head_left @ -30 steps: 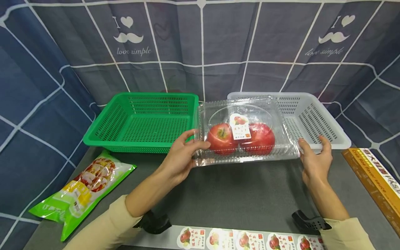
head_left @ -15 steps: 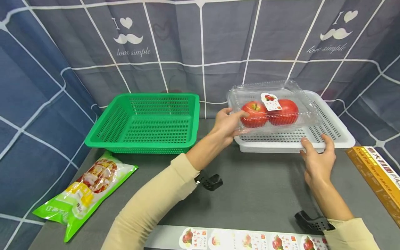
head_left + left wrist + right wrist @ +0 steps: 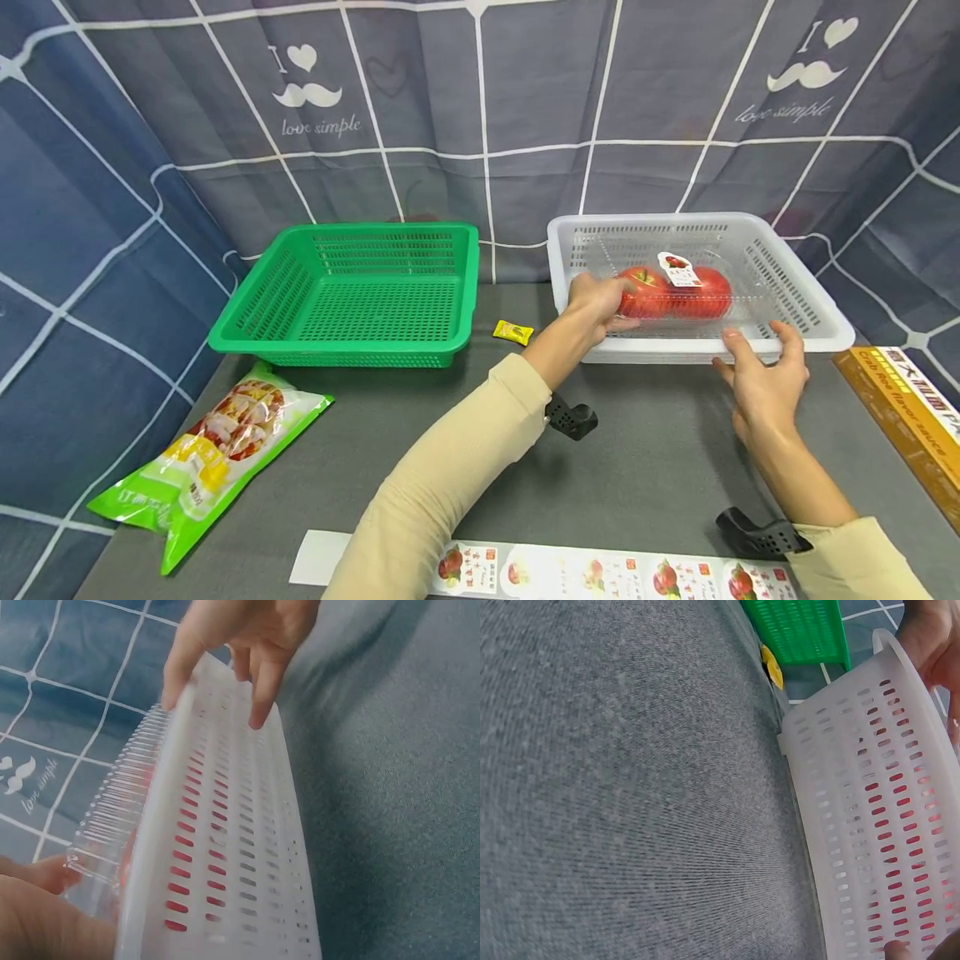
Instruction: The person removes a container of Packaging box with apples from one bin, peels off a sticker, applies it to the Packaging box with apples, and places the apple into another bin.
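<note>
My left hand (image 3: 596, 304) grips the left edge of a clear plastic clamshell box (image 3: 738, 315), its thumb over the lid. Two red apples (image 3: 701, 293) show inside, under a small fruit label (image 3: 679, 270) on the lid. The box sits down inside the white basket (image 3: 817, 329) at the back right. At that basket's front rim, my right hand (image 3: 768, 392) holds on near the right corner. In the left wrist view, one digit of the right hand (image 3: 244, 630) lies over the rim and other fingers lie against the outer wall.
A green basket (image 3: 225, 340) stands back left, with a small yellow packet (image 3: 513, 332) between the baskets. A green food bag (image 3: 217, 450) lies at left and a brown sauce box (image 3: 900, 425) at right. A label strip (image 3: 570, 571) lies along the front.
My left hand has carried the box of apples right and back, then lowered it into the white basket. The yellow packet has come into view. My right hand stays at the basket's front rim.
</note>
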Action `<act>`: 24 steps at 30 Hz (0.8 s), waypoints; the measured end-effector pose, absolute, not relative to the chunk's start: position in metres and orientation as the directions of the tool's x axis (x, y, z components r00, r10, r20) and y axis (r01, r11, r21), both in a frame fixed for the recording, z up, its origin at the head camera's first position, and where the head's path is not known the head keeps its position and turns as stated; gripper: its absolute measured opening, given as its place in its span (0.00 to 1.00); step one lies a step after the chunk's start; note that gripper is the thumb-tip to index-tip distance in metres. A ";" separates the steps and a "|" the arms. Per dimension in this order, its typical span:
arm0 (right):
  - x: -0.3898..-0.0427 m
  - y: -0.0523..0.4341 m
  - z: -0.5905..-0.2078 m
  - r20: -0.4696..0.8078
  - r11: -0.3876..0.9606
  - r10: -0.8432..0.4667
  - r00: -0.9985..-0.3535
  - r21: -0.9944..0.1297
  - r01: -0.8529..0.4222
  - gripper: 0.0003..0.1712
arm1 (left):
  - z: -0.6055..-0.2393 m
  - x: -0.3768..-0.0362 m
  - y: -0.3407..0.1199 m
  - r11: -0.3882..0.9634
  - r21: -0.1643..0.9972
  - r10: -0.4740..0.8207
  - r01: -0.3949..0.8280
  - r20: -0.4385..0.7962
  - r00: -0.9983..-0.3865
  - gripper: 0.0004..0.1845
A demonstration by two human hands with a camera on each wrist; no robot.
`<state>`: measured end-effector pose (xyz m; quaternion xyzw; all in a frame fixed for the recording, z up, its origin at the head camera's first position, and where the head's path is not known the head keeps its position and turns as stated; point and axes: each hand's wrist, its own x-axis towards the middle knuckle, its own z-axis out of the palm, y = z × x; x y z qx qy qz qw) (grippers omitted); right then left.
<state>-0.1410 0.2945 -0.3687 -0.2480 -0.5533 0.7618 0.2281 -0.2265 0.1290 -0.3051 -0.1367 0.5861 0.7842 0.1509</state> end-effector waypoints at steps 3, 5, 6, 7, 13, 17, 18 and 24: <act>-0.142 0.292 -0.369 -0.114 -0.292 0.621 -0.775 -0.952 -0.094 0.38 | -0.310 -0.231 0.128 -0.232 0.888 0.087 -0.397 -0.387 -0.918 0.42; -0.143 0.291 -0.369 -0.116 -0.290 0.624 -0.773 -0.953 -0.091 0.37 | -0.312 -0.233 0.128 -0.215 0.894 0.092 -0.394 -0.383 -0.919 0.42; -0.144 0.291 -0.369 -0.120 -0.285 0.630 -0.767 -0.955 -0.084 0.36 | -0.313 -0.234 0.129 -0.208 0.896 0.091 -0.393 -0.382 -0.920 0.42; -0.144 0.291 -0.369 -0.127 -0.285 0.635 -0.762 -0.956 -0.078 0.36 | -0.313 -0.234 0.129 -0.195 0.899 0.089 -0.392 -0.381 -0.920 0.42; -0.144 0.292 -0.371 -0.149 -0.259 0.660 -0.737 -0.965 -0.036 0.38 | -0.317 -0.235 0.133 -0.037 0.923 0.097 -0.384 -0.379 -0.920 0.38; -0.143 0.292 -0.371 -0.148 -0.257 0.663 -0.734 -0.966 -0.037 0.38 | -0.318 -0.236 0.134 0.024 0.924 0.103 -0.382 -0.382 -0.918 0.29; -0.143 0.291 -0.371 -0.146 -0.253 0.662 -0.735 -0.967 -0.036 0.38 | -0.318 -0.236 0.134 0.027 0.926 0.101 -0.378 -0.378 -0.920 0.28; -0.142 0.292 -0.371 -0.131 -0.215 0.661 -0.739 -0.976 -0.019 0.38 | -0.318 -0.237 0.137 0.114 0.939 0.093 -0.326 -0.337 -0.937 0.36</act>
